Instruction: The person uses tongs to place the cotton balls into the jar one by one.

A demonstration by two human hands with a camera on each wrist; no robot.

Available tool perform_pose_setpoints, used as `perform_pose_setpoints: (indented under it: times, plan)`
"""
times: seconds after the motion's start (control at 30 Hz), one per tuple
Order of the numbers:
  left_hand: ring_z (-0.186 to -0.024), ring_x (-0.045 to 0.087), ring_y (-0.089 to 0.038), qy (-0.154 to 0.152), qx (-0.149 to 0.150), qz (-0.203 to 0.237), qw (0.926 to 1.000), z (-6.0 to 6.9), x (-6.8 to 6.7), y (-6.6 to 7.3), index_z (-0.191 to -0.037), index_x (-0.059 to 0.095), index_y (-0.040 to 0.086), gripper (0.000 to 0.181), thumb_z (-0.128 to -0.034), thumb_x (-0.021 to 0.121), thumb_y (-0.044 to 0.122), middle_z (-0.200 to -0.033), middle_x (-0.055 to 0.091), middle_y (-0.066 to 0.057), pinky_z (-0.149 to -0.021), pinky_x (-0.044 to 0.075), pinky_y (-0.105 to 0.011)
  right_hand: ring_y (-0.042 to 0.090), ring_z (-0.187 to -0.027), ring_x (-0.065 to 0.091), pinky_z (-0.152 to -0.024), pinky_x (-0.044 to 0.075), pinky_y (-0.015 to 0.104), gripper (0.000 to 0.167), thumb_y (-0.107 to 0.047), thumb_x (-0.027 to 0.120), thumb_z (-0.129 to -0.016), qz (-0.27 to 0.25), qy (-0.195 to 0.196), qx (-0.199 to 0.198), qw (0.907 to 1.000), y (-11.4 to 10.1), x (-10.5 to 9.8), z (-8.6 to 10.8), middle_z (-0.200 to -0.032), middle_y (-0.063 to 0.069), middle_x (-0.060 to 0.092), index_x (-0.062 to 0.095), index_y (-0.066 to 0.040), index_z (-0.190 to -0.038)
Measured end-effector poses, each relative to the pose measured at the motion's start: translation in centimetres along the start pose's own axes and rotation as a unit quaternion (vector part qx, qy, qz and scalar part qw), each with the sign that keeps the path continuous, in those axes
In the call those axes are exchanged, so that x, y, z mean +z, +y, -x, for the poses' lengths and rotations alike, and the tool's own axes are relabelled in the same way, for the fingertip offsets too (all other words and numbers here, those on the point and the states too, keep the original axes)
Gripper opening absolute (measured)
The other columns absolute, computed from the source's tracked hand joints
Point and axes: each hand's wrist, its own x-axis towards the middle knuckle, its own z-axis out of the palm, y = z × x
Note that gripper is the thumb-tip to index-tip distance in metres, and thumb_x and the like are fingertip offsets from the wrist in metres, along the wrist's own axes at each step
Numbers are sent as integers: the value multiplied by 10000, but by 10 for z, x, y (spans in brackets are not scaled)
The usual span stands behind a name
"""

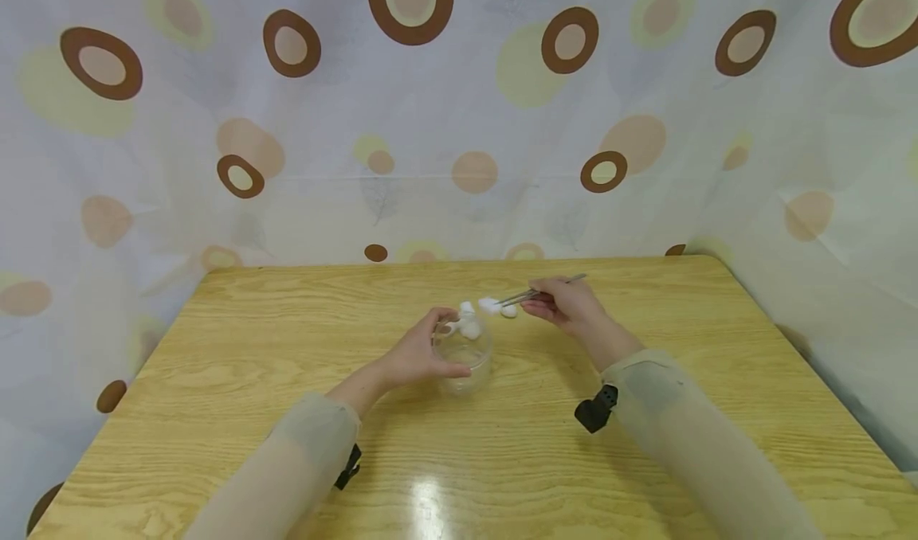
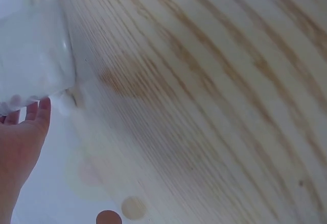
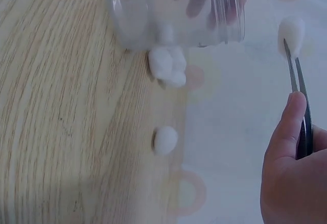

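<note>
Near the middle of the table stands a clear jar, its rim facing up. My left hand grips it from the left, thumb in front and fingers round the far side. In my right hand I hold metal tweezers, their tips pinching a white cotton ball to the right of the jar and above the table. A small cluster of cotton balls lies just behind the jar, partly seen through its wall in the head view. A single cotton ball sits apart, to the right.
The wood-grain table reaches back to a pale patterned curtain that also hangs along both sides. Each forearm wears a sleeve and a black wrist device. Light glares off the table's front.
</note>
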Motion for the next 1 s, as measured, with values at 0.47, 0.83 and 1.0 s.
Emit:
perform_pose_setpoints:
  times: [0.47,0.83,1.0]
  plan:
    - [-1367,322,-323,-11,-9,112,9999,-3,3,3,-1423,277,97,848,-752,786,200,-1502,300,-90,-1062,335,-520,79,-517,649,-560,543,197,74,-21,501,-935,766,-36,-425,9961,14,23,-1,-584,12,639,493,2,-865]
    - [-1374,307,-305,-15,-10,161,9999,-4,3,0,-1419,278,105,870,-735,802,226,-1503,292,-52,-1056,354,-501,62,-528,644,-560,540,192,104,-112,539,-936,1298,152,-610,9895,18,20,-3,-605,-9,650,514,-23,-887]
    - [-1383,300,-299,-44,-12,173,9998,-3,3,-1,-1422,276,104,865,-743,796,233,-1512,281,-53,-1054,358,-497,70,-544,648,-576,542,191,106,-118,527,-945,941,242,-615,9934,14,15,-2,-615,-13,647,517,-15,-921]
